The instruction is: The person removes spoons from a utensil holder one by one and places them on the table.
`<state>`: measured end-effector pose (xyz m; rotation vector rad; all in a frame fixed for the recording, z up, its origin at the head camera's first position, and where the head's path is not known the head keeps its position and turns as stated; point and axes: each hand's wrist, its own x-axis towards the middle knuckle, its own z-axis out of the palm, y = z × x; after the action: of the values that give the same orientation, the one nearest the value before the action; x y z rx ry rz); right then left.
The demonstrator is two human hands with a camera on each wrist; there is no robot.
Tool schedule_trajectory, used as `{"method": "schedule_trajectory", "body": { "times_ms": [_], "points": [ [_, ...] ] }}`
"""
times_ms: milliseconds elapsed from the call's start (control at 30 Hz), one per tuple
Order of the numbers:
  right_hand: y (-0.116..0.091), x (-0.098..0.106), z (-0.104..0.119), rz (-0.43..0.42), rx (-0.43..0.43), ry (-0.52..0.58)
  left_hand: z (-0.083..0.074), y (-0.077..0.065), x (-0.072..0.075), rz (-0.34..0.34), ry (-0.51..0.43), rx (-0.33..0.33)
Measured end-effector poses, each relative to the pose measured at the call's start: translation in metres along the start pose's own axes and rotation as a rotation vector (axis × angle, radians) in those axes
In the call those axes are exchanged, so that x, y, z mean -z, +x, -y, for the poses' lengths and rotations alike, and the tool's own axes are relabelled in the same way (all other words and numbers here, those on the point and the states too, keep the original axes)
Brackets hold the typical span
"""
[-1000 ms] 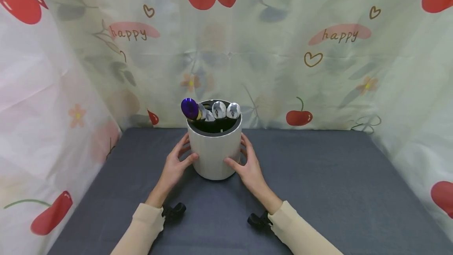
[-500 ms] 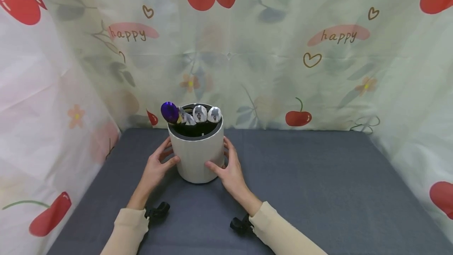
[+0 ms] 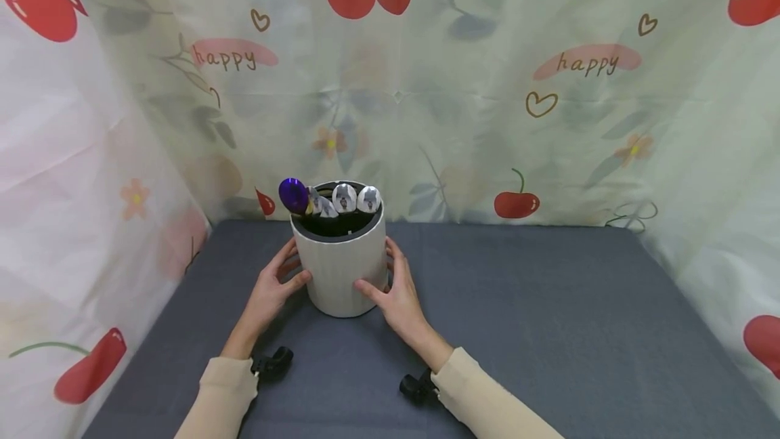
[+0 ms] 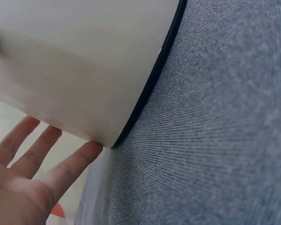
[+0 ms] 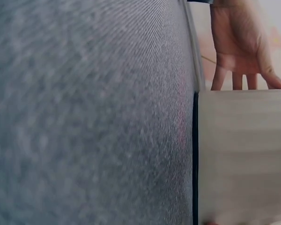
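A white cylindrical utensil holder (image 3: 341, 276) with a dark inner rim stands upright, left of the table's middle. Several shiny spoons lean at its back, silver spoon heads (image 3: 344, 198) beside one purple spoon head (image 3: 294, 195). My left hand (image 3: 268, 298) grips the holder's left side, thumb at the front and fingers around behind. On the right side my right hand (image 3: 399, 303) holds it the same way, thumb on the front wall. The left wrist view shows the left fingers (image 4: 68, 171) touching the wall close to the dark base edge, which is right at the cloth.
Dark grey cloth covers the table (image 3: 548, 317). Behind it hangs a cherry-print curtain (image 3: 457, 134), close beyond the holder, and printed fabric (image 3: 79, 188) also closes off the left side. Black camera mounts (image 3: 274, 362) are strapped at both wrists.
Over the first half second both hands shifted the holder with its spoons to the left and slightly nearer. Since then holder and hands have hardly moved; both hands keep their grip.
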<state>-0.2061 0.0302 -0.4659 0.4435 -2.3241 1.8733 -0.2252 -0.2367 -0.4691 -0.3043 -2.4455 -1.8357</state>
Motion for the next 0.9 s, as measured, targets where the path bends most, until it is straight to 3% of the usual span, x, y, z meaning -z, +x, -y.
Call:
{"method": "schedule_trajectory", "body": {
  "times_ms": [200,533,700,900],
  "points": [
    [0.000,0.003,-0.004,0.035,-0.016,0.015,0.003,0.000,0.002,0.004,0.024,0.003],
    [0.000,0.012,-0.001,0.025,-0.014,-0.008,0.003,0.001,0.006,-0.041,-0.008,-0.065],
    [0.000,0.016,0.002,0.027,0.004,-0.010,-0.005,0.000,0.007,-0.060,-0.037,-0.091],
    [0.003,0.021,0.006,0.005,0.087,-0.006,-0.020,0.001,0.007,-0.122,-0.050,-0.160]
  ]
}}
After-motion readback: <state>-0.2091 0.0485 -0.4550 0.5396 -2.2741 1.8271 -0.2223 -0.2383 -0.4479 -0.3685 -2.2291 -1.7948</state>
